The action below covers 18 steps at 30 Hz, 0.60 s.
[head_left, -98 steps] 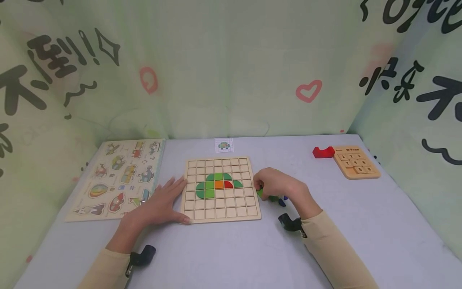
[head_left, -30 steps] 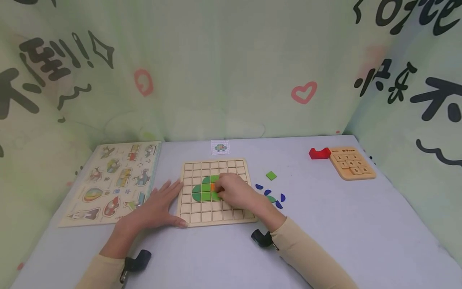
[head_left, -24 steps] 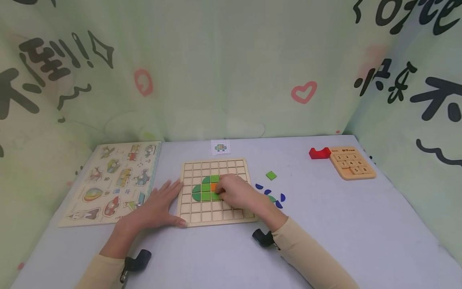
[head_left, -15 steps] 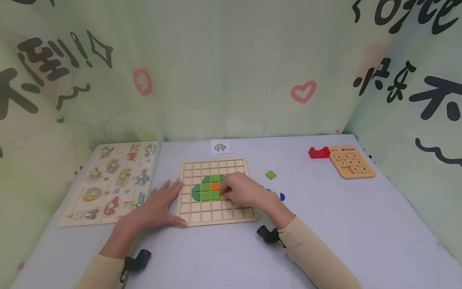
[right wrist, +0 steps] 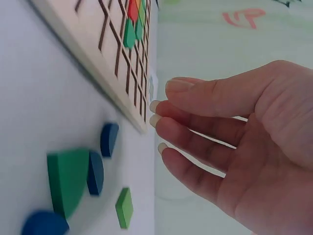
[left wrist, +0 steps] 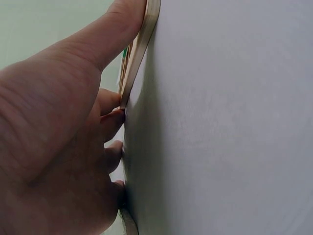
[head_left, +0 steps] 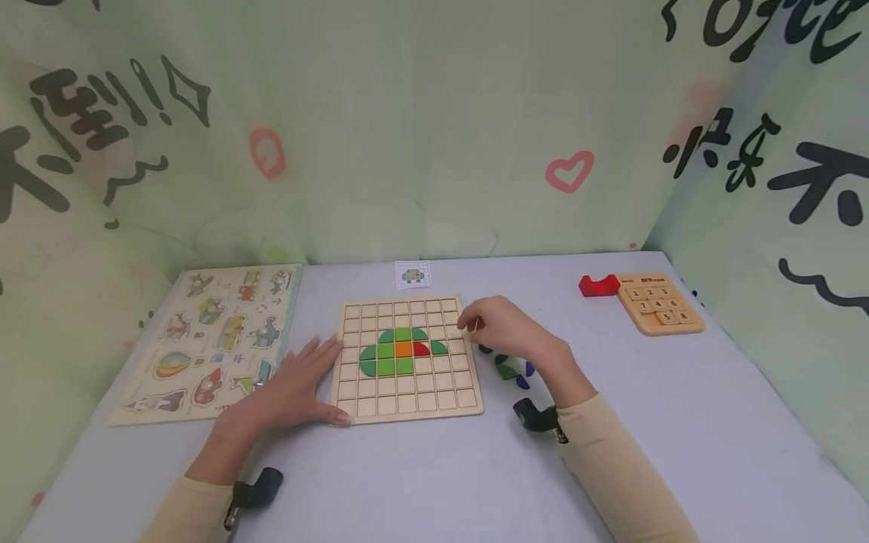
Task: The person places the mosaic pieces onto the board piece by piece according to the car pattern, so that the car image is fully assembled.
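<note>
A wooden grid board (head_left: 380, 400) lies mid-table. In its cells sit light green squares (head_left: 385, 366), dark green quarter-round pieces (head_left: 367, 368), an orange square (head_left: 403, 349) and a red quarter-round piece (head_left: 421, 349). My left hand (head_left: 299, 388) rests at the board's left side, fingers extended, thumb on the near-left corner. Over the board's right edge hovers my right hand (head_left: 509, 328), its fingers loosely bent and holding nothing in the right wrist view. Below it lie blue rounded pieces (right wrist: 109, 139), a dark green piece (right wrist: 68, 181) and a loose light green square (right wrist: 124, 208), which the hand hides from the head view.
A picture puzzle board (head_left: 204, 347) lies at the left. Behind the grid board is a small card with a coloured pattern (head_left: 413, 275). A wooden number board (head_left: 660, 304) with a red piece (head_left: 599, 286) stands back right. Printed cloth walls enclose the table.
A light green square now fills the cell below the orange one, unlike 3.3 s ago. My right hand has since left the middle of the board, moving right. The left hand stays put.
</note>
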### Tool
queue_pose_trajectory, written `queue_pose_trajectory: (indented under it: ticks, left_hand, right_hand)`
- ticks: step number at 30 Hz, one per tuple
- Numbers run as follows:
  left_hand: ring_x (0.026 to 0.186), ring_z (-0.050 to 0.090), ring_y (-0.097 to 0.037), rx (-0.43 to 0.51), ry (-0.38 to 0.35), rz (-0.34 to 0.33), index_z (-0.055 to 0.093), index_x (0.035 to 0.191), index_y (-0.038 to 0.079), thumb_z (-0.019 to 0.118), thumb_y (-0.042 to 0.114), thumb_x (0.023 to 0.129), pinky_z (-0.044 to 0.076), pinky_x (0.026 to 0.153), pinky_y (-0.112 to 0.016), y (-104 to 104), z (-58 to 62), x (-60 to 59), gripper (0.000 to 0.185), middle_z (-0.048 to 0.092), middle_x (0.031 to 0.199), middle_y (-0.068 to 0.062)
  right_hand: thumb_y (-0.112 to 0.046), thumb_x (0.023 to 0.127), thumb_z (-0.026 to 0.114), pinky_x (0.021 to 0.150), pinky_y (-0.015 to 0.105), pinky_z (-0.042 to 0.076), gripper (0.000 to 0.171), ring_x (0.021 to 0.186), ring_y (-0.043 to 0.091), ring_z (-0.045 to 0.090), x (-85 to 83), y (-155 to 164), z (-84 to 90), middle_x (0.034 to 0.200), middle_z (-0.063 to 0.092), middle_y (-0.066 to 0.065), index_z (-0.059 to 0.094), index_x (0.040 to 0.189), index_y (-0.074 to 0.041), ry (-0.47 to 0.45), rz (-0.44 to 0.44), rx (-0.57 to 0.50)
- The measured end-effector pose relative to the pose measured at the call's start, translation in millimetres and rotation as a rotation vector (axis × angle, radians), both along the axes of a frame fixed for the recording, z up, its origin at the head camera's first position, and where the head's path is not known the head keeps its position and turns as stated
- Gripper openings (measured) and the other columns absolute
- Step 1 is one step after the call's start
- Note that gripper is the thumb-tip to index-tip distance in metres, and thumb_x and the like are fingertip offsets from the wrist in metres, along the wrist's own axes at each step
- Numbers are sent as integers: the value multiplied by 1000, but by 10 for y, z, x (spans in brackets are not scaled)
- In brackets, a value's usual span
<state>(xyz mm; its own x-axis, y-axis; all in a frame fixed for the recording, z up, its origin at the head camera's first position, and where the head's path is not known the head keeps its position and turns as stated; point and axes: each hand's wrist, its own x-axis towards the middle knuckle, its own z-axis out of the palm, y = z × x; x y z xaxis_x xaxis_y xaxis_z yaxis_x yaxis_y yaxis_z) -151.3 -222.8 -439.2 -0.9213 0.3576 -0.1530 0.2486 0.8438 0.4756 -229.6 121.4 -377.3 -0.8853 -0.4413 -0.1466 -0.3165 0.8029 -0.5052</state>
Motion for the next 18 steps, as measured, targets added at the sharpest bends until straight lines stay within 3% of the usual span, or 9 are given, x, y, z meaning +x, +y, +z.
queue_pose_trajectory:
  ticks: [6, 13, 18]
  left_hand:
    - [155, 9, -41, -1, 16, -12, 21, 159, 8, 77, 73, 62, 8, 121, -68, -15, -14, -3, 129, 18, 168, -9]
    - [155, 9, -41, -1, 10, -14, 20, 159, 9, 77, 72, 62, 8, 121, -68, -28, -26, -8, 129, 17, 168, -8]
    - [155, 8, -41, -3, 1, -10, 19, 159, 10, 77, 73, 62, 7, 122, -67, -32, -30, -9, 129, 17, 168, -8]
  right_hand:
    - [2, 89, 58, 83, 36, 56, 31, 97, 24, 60, -108, 230, 7, 112, 71, 10, 72, 116, -5, 12, -61, 29]
    - [7, 85, 52, 97, 46, 55, 41, 110, 31, 60, -215, 435, -106, 121, 70, 14, 70, 121, -3, 9, -126, 51]
    - [3, 89, 60, 103, 48, 53, 33, 116, 34, 59, -250, 504, -181, 121, 68, 15, 71, 119, -4, -2, -167, 76]
